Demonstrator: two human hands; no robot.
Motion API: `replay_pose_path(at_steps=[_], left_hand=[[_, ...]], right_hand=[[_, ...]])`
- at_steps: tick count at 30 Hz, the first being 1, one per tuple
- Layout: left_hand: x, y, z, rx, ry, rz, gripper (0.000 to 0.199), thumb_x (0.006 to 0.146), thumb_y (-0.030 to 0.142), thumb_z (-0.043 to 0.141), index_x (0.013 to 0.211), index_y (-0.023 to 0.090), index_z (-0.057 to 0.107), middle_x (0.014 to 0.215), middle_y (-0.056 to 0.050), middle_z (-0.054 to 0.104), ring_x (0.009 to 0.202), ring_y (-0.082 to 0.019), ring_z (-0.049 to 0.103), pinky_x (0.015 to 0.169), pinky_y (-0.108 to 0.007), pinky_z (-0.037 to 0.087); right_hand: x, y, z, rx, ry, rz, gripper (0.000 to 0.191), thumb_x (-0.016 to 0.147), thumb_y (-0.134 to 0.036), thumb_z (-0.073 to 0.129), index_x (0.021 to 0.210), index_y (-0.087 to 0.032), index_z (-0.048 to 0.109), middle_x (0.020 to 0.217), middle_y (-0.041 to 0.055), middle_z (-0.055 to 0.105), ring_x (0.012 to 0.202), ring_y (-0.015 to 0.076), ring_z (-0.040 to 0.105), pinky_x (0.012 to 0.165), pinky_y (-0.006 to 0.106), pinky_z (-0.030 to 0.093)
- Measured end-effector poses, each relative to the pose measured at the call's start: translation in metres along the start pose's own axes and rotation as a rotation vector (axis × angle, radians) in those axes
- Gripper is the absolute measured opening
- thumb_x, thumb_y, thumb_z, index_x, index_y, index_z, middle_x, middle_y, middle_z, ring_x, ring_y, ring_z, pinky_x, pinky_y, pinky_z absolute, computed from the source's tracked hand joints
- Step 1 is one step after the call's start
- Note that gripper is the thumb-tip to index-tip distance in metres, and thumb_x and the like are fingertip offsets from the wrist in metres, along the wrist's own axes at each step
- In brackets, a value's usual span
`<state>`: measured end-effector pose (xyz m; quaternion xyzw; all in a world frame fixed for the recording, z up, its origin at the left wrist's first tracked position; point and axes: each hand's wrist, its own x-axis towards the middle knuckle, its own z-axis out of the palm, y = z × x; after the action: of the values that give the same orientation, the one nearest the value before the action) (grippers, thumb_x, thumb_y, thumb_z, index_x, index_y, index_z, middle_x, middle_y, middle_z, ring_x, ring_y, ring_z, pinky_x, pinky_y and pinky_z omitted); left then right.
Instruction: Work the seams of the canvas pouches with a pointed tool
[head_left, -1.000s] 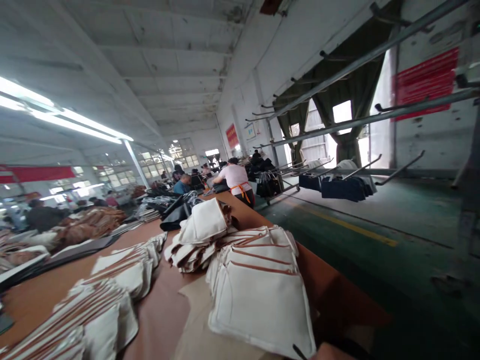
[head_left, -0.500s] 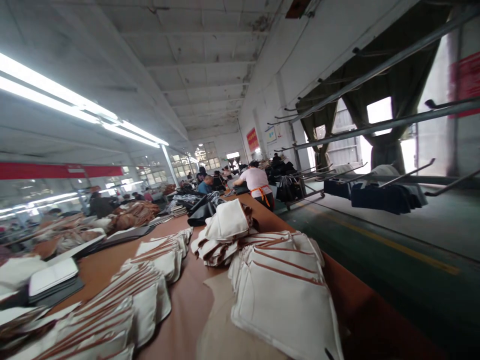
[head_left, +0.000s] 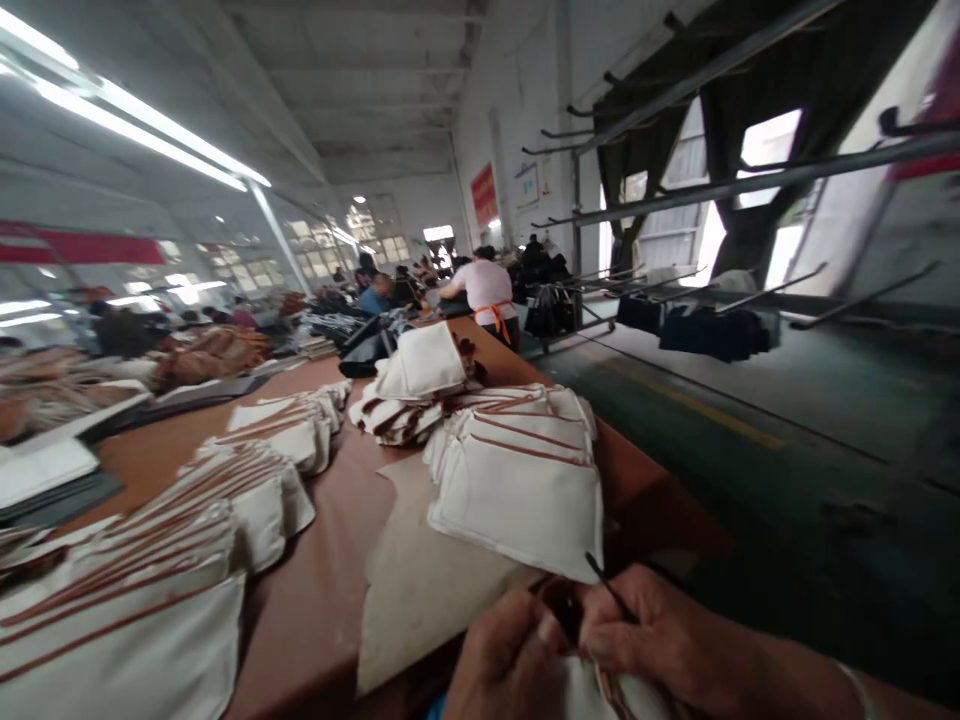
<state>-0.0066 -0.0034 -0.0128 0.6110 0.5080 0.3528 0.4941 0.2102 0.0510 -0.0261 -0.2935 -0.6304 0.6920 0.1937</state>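
At the bottom, in front of the table edge, my left hand (head_left: 506, 655) is closed on a cream piece with brown trim (head_left: 577, 690), pinching its brown edge. Close beside it, my right hand (head_left: 652, 635) grips the same piece by the edge. A thin dark stick-like tool (head_left: 609, 588) pokes up out of the right fingers; its kind is unclear. Just beyond my hands lies a fanned stack of cream panels with brown edging (head_left: 517, 500), on a beige sheet (head_left: 420, 570). The lower part of the held piece is cut off by the frame.
Rows of similar cream panels (head_left: 135, 640) overlap along the left of the brown table (head_left: 315, 610). A folded cream pile (head_left: 420, 365) sits behind the stack. Farther along, a person in a pale top (head_left: 486, 285) bends over the table. A metal rack (head_left: 720, 185) stands right.
Both hands have come into view at the bottom, holding a cream piece. The view has tilted down and shifted, so the stacks appear higher and farther left.
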Motion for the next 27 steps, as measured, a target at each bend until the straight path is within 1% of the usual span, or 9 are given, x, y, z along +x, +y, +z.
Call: replay_pose_path(at_steps=[2,5,9,13,18,20,23,25,27], left_hand=[[0.004,-0.004,-0.007,0.033,-0.017,-0.004,0.040,0.096,0.050,0.049,0.075,0.017,0.059,0.071,0.002,0.053,0.070,-0.014,0.049,0.066,-0.023,0.041],[0.004,-0.004,-0.017,0.059,-0.062,0.034,0.030,0.096,0.045,0.050,0.086,0.019,0.061,0.077,0.000,0.057,0.074,-0.015,0.053,0.068,-0.023,0.043],[-0.001,0.000,-0.018,0.270,0.006,0.264,0.010,0.096,0.025,0.052,0.092,0.021,0.060,0.088,-0.003,0.062,0.076,-0.015,0.060,0.070,-0.021,0.046],[-0.001,-0.008,-0.014,0.498,0.017,0.541,0.021,0.091,0.006,0.051,0.103,0.022,0.058,0.093,-0.006,0.064,0.079,-0.015,0.065,0.070,-0.019,0.050],[-0.001,-0.015,-0.015,0.683,0.026,0.702,0.033,0.085,0.002,0.057,0.111,0.022,0.057,0.095,-0.008,0.069,0.081,-0.017,0.067,0.073,-0.021,0.051],[-0.001,-0.009,-0.014,0.618,0.028,0.619,0.029,0.087,0.006,0.057,0.112,0.022,0.058,0.096,-0.008,0.069,0.081,-0.017,0.067,0.074,-0.020,0.051],[0.000,0.004,-0.012,0.407,-0.012,0.275,0.017,0.095,0.024,0.051,0.105,0.021,0.064,0.089,-0.005,0.068,0.077,-0.016,0.065,0.071,-0.020,0.048],[0.003,0.012,-0.010,0.293,-0.086,0.074,0.027,0.095,0.035,0.049,0.086,0.019,0.069,0.078,-0.003,0.063,0.072,-0.016,0.060,0.065,-0.021,0.044],[0.005,0.017,-0.009,0.167,-0.160,-0.043,0.033,0.090,0.036,0.050,0.067,0.017,0.064,0.070,-0.001,0.054,0.066,-0.015,0.051,0.059,-0.022,0.038]], right_hand=[[0.000,0.003,-0.003,0.055,-0.018,0.016,0.045,0.082,-0.055,0.068,0.076,-0.010,0.067,0.051,-0.0051,0.045,0.041,0.0041,0.033,0.037,0.017,0.024],[0.002,0.003,-0.007,0.106,-0.012,0.025,0.048,0.081,-0.056,0.069,0.078,-0.008,0.069,0.054,-0.0046,0.047,0.040,0.0036,0.034,0.035,0.016,0.025],[0.002,0.001,-0.008,0.097,-0.049,0.007,0.051,0.084,-0.057,0.066,0.084,-0.007,0.071,0.059,-0.0023,0.053,0.040,0.0034,0.038,0.035,0.014,0.028],[0.002,-0.003,-0.008,0.092,-0.051,-0.008,0.050,0.082,-0.055,0.068,0.084,-0.006,0.073,0.064,0.0012,0.059,0.046,0.0044,0.041,0.039,0.014,0.029],[0.005,-0.001,-0.010,0.060,-0.070,-0.015,0.047,0.085,-0.053,0.066,0.086,-0.007,0.074,0.068,0.0030,0.062,0.049,0.0052,0.043,0.042,0.015,0.028],[0.004,-0.001,-0.011,0.031,-0.074,-0.005,0.044,0.086,-0.050,0.066,0.087,-0.007,0.074,0.066,0.0018,0.060,0.047,0.0050,0.041,0.041,0.015,0.027],[0.004,-0.005,-0.010,-0.043,-0.059,-0.056,0.034,0.086,-0.039,0.065,0.088,-0.007,0.074,0.070,0.0028,0.063,0.053,0.0068,0.046,0.047,0.015,0.033],[0.004,-0.010,-0.009,-0.121,-0.056,-0.099,0.026,0.084,-0.031,0.064,0.089,-0.007,0.075,0.074,0.0038,0.065,0.060,0.0091,0.051,0.053,0.017,0.038],[0.003,-0.014,-0.007,-0.211,-0.051,-0.111,0.020,0.080,-0.024,0.064,0.087,-0.008,0.075,0.073,0.0031,0.065,0.064,0.0106,0.053,0.056,0.018,0.040]])
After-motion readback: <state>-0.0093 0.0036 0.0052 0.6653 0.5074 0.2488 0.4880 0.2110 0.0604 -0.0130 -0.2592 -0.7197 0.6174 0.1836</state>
